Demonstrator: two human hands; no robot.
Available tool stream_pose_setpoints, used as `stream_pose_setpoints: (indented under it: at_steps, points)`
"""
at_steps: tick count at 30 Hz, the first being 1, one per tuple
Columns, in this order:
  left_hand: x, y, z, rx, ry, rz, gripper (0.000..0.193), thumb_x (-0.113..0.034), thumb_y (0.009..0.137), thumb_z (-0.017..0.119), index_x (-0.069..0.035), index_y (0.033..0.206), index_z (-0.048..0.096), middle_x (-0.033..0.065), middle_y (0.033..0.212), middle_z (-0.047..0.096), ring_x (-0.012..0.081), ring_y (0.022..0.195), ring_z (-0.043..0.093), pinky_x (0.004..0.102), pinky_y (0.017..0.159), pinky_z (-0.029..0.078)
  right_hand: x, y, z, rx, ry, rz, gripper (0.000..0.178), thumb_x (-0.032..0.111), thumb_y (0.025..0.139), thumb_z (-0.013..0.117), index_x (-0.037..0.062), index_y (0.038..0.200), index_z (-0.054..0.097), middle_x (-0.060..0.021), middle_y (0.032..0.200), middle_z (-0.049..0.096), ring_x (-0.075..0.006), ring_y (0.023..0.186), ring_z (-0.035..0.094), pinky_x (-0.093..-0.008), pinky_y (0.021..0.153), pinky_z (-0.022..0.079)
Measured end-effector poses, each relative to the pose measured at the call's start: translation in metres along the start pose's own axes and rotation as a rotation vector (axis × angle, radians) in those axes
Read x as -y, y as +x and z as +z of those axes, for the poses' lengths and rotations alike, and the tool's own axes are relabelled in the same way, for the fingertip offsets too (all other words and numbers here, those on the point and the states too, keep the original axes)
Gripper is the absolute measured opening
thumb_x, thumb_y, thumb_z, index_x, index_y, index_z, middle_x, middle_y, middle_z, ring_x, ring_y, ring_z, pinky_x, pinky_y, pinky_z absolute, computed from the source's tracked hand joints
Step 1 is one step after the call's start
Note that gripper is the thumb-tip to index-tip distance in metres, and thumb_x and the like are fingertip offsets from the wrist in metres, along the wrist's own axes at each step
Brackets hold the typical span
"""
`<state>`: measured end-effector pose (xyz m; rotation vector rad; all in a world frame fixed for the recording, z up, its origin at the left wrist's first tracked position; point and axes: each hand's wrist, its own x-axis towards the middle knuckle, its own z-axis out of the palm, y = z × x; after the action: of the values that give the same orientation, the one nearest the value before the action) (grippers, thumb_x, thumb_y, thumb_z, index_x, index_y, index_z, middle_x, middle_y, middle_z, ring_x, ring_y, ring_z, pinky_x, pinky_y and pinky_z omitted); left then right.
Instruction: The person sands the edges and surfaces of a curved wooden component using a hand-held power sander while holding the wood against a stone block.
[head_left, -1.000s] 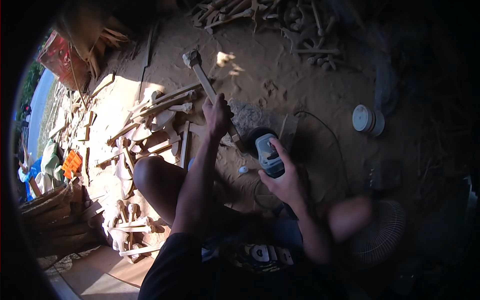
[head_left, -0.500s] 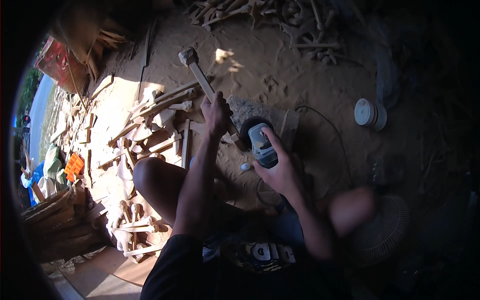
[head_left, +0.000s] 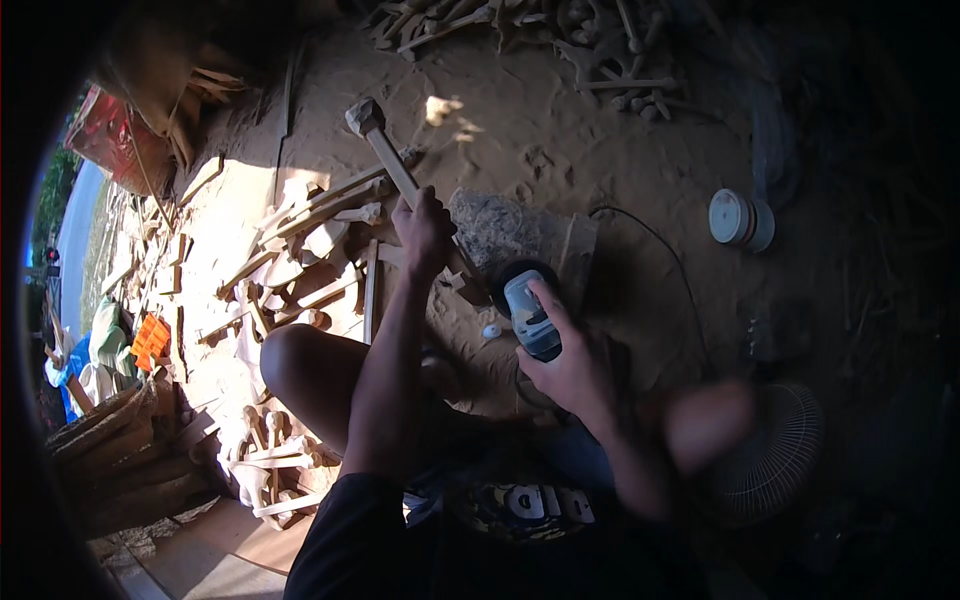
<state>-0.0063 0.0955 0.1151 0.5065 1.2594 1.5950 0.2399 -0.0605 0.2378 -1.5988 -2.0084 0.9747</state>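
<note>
My left hand (head_left: 425, 238) is wrapped round the middle of a long wooden furniture leg (head_left: 393, 165). The leg slants from a thick knobbed end at the upper left to a blockier end near the sander. In my right hand (head_left: 578, 365) is a grey-blue power sander (head_left: 530, 312) with a round dark disc, one finger stretched along its body. The disc's edge lies close beside the leg's lower end; whether they touch I cannot tell. Beyond them sits a low block (head_left: 490, 225) covered in pale dust.
Cut wooden pieces (head_left: 320, 225) lie heaped at left, with more legs (head_left: 275, 455) by my left knee. Another wood pile (head_left: 620, 70) is at the far side. A white tub (head_left: 740, 218) and a wire fan guard (head_left: 785, 455) stand at right. A dark cord (head_left: 670, 255) crosses the dusty ground.
The sander has moved a little right and toward me, uncovering more of the dusty block. The leg's knobbed end has shifted slightly left. Both hands keep their hold.
</note>
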Motion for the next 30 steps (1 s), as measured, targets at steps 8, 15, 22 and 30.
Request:
stream_pose_setpoints:
  at_steps: [8, 15, 22, 30]
  points:
    - [0.004, 0.0, -0.002, -0.011, -0.005, 0.032, 0.017, -0.017, 0.105, 0.06, -0.012, 0.094, 0.048, -0.0037, 0.065, 0.044, 0.0091, 0.047, 0.043, 0.0304, 0.043, 0.04, -0.014, -0.005, 0.008, -0.06, 0.016, -0.071, 0.085, 0.021, 0.086, 0.084, 0.0231, 0.162, 0.048, -0.0263, 0.117, 0.077, -0.0473, 0.1, 0.076, -0.0555, 0.085, 0.062]
    - [0.002, -0.004, 0.002, 0.018, -0.002, 0.008, 0.016, -0.016, 0.105, 0.061, -0.011, 0.094, 0.05, -0.0036, 0.064, 0.044, 0.0091, 0.047, 0.043, 0.0298, 0.043, 0.039, -0.017, 0.002, 0.015, -0.076, 0.064, -0.117, 0.085, 0.018, 0.086, 0.085, 0.0224, 0.162, 0.048, -0.0262, 0.122, 0.076, -0.0468, 0.104, 0.076, -0.0549, 0.086, 0.062]
    - [0.001, -0.006, 0.005, 0.016, 0.004, -0.005, 0.017, -0.015, 0.105, 0.061, -0.011, 0.093, 0.049, -0.0037, 0.063, 0.044, 0.0094, 0.047, 0.043, 0.0297, 0.043, 0.038, -0.005, 0.02, 0.013, -0.037, 0.029, -0.114, 0.084, 0.016, 0.085, 0.085, 0.0221, 0.161, 0.049, -0.0265, 0.119, 0.076, -0.0471, 0.1, 0.076, -0.055, 0.084, 0.062]
    - [-0.001, -0.013, 0.014, 0.012, 0.012, -0.009, 0.021, -0.017, 0.106, 0.063, -0.013, 0.091, 0.049, -0.0035, 0.068, 0.044, 0.0102, 0.048, 0.043, 0.0302, 0.045, 0.038, -0.005, 0.036, 0.023, -0.114, 0.053, -0.122, 0.084, 0.017, 0.084, 0.086, 0.0229, 0.161, 0.051, -0.0267, 0.103, 0.077, -0.0475, 0.091, 0.077, -0.0571, 0.079, 0.061]
